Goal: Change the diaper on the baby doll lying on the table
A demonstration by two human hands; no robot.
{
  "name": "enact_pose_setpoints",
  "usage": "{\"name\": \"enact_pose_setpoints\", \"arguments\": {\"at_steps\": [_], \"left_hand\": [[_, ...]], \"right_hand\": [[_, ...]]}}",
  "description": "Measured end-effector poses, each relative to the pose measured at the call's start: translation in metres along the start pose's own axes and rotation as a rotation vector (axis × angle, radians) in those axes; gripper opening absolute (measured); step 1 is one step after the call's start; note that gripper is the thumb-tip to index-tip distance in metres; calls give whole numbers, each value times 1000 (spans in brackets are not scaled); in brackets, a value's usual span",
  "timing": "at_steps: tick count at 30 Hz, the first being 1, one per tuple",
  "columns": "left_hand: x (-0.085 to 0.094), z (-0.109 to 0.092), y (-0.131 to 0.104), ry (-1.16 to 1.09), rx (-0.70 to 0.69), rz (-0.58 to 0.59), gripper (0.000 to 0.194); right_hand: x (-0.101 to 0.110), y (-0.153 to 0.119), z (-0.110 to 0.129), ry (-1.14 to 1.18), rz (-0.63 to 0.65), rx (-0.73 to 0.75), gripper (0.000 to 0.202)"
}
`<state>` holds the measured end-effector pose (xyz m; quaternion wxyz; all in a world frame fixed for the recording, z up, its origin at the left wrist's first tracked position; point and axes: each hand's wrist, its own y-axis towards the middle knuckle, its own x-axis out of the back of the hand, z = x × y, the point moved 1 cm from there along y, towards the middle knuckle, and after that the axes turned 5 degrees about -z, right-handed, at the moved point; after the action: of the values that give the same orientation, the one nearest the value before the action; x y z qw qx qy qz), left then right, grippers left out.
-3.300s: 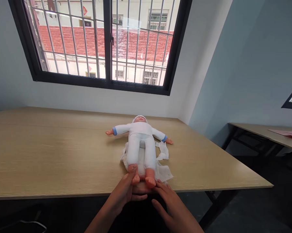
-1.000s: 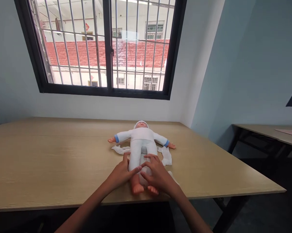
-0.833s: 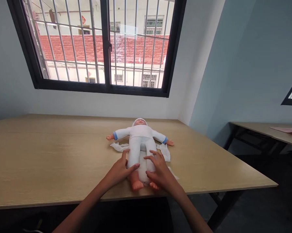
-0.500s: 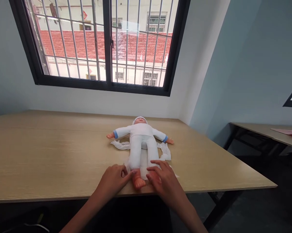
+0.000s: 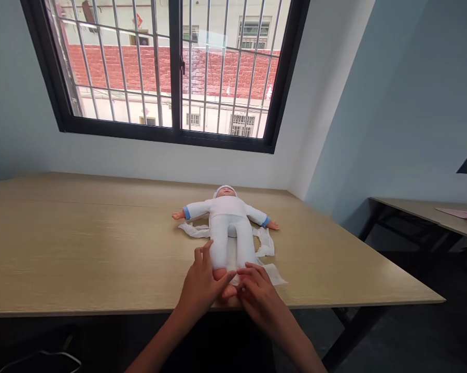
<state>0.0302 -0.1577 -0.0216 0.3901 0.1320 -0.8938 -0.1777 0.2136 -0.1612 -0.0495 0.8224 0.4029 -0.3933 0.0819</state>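
Note:
A baby doll (image 5: 228, 207) lies on its back with its head away from me, in white clothes with blue cuffs and a white cap. My left hand (image 5: 202, 280) is at the lower leg on the left, its fingers spread along the outside and the thumb reaching across the ankle. Over the foot on the right bends my right hand (image 5: 262, 295), its fingers curled together; what they hold, if anything, is hidden. Under the doll is a white cloth (image 5: 275, 274), whose strips (image 5: 194, 230) stick out on both sides.
The wooden table (image 5: 101, 248) carries the doll near its front edge. Behind it is a wall with a barred window (image 5: 174, 67). A second table (image 5: 408, 207) with a pink cloth (image 5: 464, 213) stands at the right.
My left hand has moved right and up along the doll's leg, its thumb now across the ankle. My right hand's fingers have curled in over the other foot.

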Motion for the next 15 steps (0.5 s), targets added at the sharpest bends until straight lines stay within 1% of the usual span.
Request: {"name": "enact_pose_setpoints", "arguments": {"at_steps": [2, 4, 7, 10, 13, 15], "left_hand": [[2, -7, 10, 88, 37, 79, 76], [7, -9, 24, 141, 40, 149, 73], [22, -1, 46, 106, -26, 245, 70], [41, 12, 59, 66, -129, 304, 60], [52, 19, 64, 138, -183, 357, 50], [53, 19, 64, 263, -206, 382, 48]], "right_hand": [[3, 0, 0, -19, -23, 10, 22], [14, 2, -1, -71, -37, -4, 25], [37, 5, -9, -230, -24, -55, 29], [56, 8, -23, -385, 35, -44, 39], [59, 10, -35, -458, 93, 8, 43], [54, 10, -39, -497, 121, 29, 37]]}}
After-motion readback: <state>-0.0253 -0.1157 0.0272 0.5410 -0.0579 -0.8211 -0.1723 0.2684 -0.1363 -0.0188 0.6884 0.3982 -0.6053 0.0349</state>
